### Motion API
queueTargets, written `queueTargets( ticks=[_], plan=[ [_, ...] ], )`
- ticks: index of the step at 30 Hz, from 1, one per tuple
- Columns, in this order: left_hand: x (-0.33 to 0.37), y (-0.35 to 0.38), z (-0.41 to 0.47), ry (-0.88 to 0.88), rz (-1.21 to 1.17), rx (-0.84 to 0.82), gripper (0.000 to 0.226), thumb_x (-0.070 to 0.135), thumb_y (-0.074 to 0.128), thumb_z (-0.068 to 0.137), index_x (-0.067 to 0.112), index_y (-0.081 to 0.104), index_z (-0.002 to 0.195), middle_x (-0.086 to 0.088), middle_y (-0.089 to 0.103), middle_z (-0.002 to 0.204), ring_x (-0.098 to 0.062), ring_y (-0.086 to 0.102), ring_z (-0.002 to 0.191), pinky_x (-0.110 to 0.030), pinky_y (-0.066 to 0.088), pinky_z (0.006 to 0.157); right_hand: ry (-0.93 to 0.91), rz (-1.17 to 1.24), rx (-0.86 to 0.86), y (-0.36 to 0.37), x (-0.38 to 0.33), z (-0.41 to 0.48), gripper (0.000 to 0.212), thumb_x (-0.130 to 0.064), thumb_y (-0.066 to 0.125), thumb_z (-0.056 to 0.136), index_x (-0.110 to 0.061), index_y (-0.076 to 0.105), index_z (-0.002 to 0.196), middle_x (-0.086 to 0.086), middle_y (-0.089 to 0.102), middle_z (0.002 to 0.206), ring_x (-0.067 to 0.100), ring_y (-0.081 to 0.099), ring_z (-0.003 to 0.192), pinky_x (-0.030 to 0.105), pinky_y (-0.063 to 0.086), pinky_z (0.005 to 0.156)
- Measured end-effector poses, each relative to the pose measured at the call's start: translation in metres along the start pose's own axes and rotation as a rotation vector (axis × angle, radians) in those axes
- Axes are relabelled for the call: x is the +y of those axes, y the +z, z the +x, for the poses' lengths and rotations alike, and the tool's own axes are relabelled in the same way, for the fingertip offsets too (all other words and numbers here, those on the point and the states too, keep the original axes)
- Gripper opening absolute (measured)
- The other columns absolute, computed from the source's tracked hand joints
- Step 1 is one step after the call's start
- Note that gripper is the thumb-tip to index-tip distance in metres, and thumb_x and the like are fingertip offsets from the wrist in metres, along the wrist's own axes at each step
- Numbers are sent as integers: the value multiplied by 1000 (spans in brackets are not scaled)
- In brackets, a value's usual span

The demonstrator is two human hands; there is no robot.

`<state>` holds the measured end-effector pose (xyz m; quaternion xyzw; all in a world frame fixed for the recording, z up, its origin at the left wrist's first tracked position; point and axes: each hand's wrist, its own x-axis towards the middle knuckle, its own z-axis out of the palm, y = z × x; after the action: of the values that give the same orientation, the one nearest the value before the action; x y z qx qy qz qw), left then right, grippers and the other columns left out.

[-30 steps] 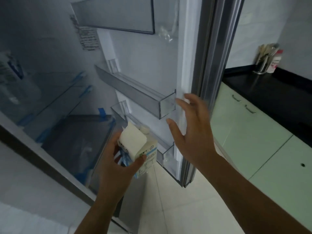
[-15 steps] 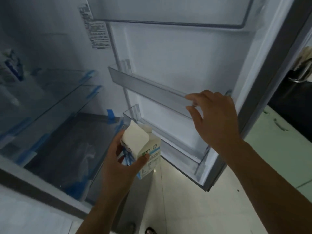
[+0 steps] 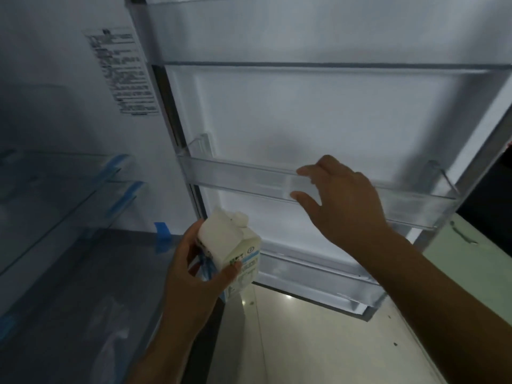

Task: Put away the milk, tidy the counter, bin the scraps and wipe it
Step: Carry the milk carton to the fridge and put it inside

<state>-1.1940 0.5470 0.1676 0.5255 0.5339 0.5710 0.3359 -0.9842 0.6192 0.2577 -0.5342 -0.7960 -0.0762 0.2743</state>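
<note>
Left hand (image 3: 191, 275) grasps the white gable-top milk carton (image 3: 235, 250); right hand (image 3: 340, 198), fingers spread loose, touches the clear plastic door shelf (image 3: 235, 176).

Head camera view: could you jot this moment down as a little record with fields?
place: open fridge, door swung wide
left hand: grips milk carton, upright, cap on
right hand: open, fingers at middle door shelf
middle door shelf: looks empty
lower door shelf: looks empty
milk: not yet shelved
</note>
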Motion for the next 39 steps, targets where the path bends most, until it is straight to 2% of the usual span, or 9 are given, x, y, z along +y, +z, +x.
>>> queueTargets(
  ticks=[4,7,9,13,18,25,32,35,39],
  plan=[
    [-6,-18,20,5,-6,55,67,1,74,65,27,48,120,14,60,117,4,57,109,-12,52,72,-71,54,-23,27,-18,38,36,-37,53,90,-18,55,121,3,56,111,23,58,95,33,39,78],
    [-4,-31,26,-6,4,151,69,19,76,58,37,50,119,25,61,113,6,56,109,-9,50,69,-146,109,-43,43,-31,61,33,-34,52,92,-17,56,120,3,56,110,23,59,92,31,41,75],
    [-5,-39,28,-15,16,252,74,24,77,55,36,50,123,24,60,116,7,55,109,-8,49,70,-196,146,-50,52,-38,73,31,-31,52,92,-16,58,117,4,57,109,23,59,92,30,43,72],
    [-2,-58,26,-8,148,461,76,10,82,61,30,51,127,19,60,119,5,55,110,-7,47,79,-334,314,6,67,-64,91,23,-21,62,85,-8,63,105,12,59,103,29,57,89,34,46,72],
    [14,-84,9,-12,255,705,73,9,81,64,28,51,127,14,61,121,-3,56,114,-27,48,93,-570,548,-69,93,-122,108,28,-23,66,83,-7,62,105,12,60,109,30,57,97,36,48,80],
    [44,-117,-20,-1,433,953,71,14,81,65,36,48,125,26,57,119,5,54,112,-8,47,82,-803,724,-328,145,-202,114,38,-30,58,87,-9,55,118,10,54,121,27,51,109,37,47,83],
    [73,-147,-26,-70,528,1111,68,35,80,60,48,47,118,29,59,111,12,55,103,-8,50,67,-955,822,-386,176,-269,135,40,-34,55,90,-7,57,120,11,54,123,27,50,109,33,44,85],
    [82,-155,-22,-71,530,1150,66,32,82,60,44,50,116,23,63,107,7,58,101,-9,51,67,-953,784,-433,194,-282,141,44,-39,52,90,-8,56,122,11,51,129,28,47,114,36,42,92],
    [97,-166,-13,-32,563,1221,64,33,83,59,58,46,105,29,61,103,13,56,97,-4,47,65,-947,725,-411,209,-282,147,44,-41,49,90,-10,58,120,11,55,127,30,48,114,36,39,91]
  ],
)
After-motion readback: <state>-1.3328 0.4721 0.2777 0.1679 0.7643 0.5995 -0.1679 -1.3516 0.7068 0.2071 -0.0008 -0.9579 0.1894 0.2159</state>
